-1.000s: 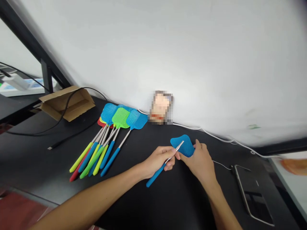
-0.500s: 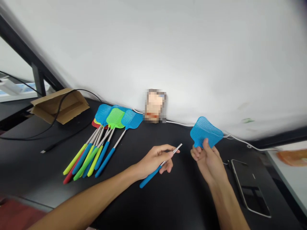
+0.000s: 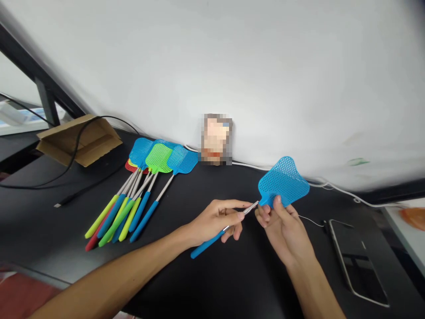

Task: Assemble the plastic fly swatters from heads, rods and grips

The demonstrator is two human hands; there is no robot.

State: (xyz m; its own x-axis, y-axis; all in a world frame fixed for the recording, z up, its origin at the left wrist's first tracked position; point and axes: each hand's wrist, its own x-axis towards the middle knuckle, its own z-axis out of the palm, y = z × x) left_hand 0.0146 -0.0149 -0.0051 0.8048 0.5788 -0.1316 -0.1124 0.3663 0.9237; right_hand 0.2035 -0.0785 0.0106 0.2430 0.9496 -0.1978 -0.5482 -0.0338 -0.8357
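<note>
The blue swatter head [image 3: 284, 177], in the head view, is pinched between the thumb and fingers of the right hand [image 3: 287, 232], above the right part of the black desk [image 3: 179, 283]. The left hand [image 3: 215, 223] grips a blue-handled metal rod [image 3: 208, 244], its tip right at the head's neck; whether they touch is unclear. Overlapping swatters [image 3: 159, 158] lie to the left, near an open cardboard box [image 3: 79, 148].
</note>
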